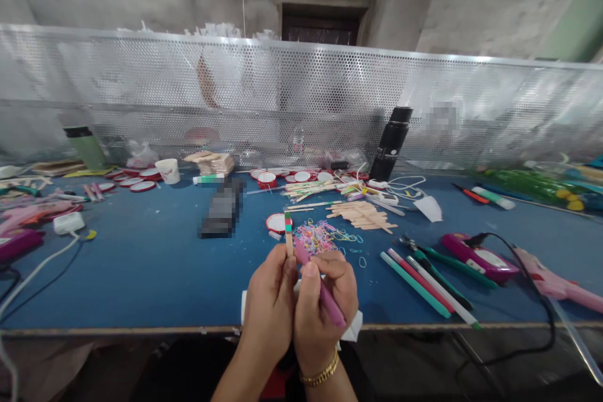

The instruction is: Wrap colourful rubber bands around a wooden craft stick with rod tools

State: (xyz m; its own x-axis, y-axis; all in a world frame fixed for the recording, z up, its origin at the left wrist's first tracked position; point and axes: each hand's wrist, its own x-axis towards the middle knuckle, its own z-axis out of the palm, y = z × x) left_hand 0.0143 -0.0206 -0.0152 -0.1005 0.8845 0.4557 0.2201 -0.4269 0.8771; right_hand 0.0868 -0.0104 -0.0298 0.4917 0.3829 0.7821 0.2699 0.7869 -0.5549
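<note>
My left hand (pixel 271 295) pinches a wooden stick (pixel 289 240) upright; its upper end carries green, red and teal bands. Close beside it, my right hand (pixel 325 301) is closed round a purple marker (pixel 332 305), whose tip end leans toward the stick. Whether the tip touches the wood I cannot tell. Just beyond the hands lie a heap of small coloured rubber bands (pixel 316 237) and a round white disc with a red rim (pixel 277 222). White material shows partly under and behind both hands.
Plain wooden sticks (pixel 362 215) lie behind the bands. To the right are markers (pixel 417 282), green-handled pliers (pixel 443 273), a purple device (pixel 478 259) and a pink glue gun (pixel 556 276). A black bottle (pixel 391 144) stands at the back; a dark blurred object (pixel 222 208) lies left.
</note>
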